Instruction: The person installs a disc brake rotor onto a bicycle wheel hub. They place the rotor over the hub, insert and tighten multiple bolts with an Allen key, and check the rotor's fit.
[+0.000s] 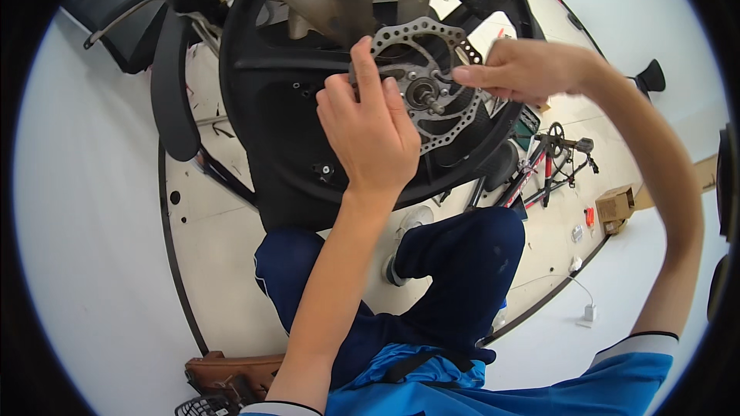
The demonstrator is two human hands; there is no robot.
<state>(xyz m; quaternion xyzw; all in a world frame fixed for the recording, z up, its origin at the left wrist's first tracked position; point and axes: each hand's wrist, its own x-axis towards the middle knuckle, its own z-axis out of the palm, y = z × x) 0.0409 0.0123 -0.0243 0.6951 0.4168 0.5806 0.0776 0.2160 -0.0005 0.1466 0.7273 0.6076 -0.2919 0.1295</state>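
Head camera: left hand (368,135) half-curled, hold unclear; right hand (524,69) closed beside the brake disc (420,26)—if it slips, I fear scraped knuckles!

At the upper middle, a black wheel (237,108) carries a silver perforated disc (417,75). The left hand (374,131) covers the disc's left side; the right hand (524,71) is curled at its right edge, anything inside hidden from me. A black chair (116,4) stands upper left, a bike frame (547,166) and cardboard box (615,204) at right.
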